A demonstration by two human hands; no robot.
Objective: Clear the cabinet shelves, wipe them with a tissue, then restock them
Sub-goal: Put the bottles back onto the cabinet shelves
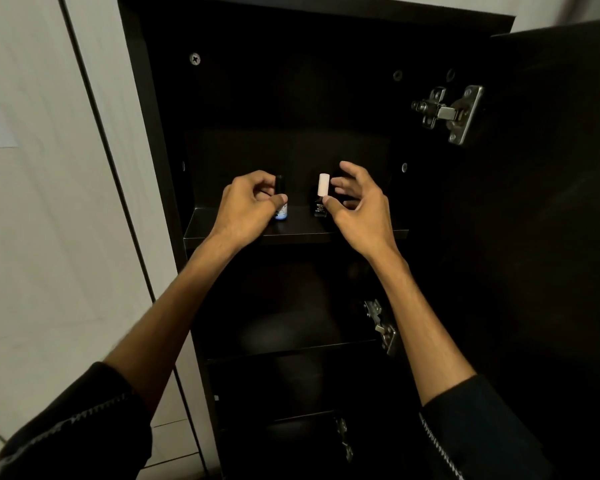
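Two small bottles stand upright on the upper shelf [291,233] of the dark cabinet [146,98], near its front edge and close together without touching: a black-capped bottle [280,202] with a pale blue label on the left, and a white-capped bottle [321,197] with a dark body on the right. Each has its long axis vertical. The left hand [250,206] is at the black-capped bottle, fingers curled round its cap and thumb laid across the body; it appears to grip the bottle. The right hand [357,202] sits just right of the white-capped bottle, thumb tip touching or nearly touching its neck, fingers spread and loosely bent behind and beside it, not closed on it. The bottle thus lies to the left of that palm, inside the open span of thumb and fingers. Both forearms rise from below, wrists over the shelf edge, dark sleeves [84,427] pushed back. Whether the bottles are being placed or removed cannot be determined. The lower shelves are too dark to assess. The door [551,168] stands open at right on its metal hinge [447,112].
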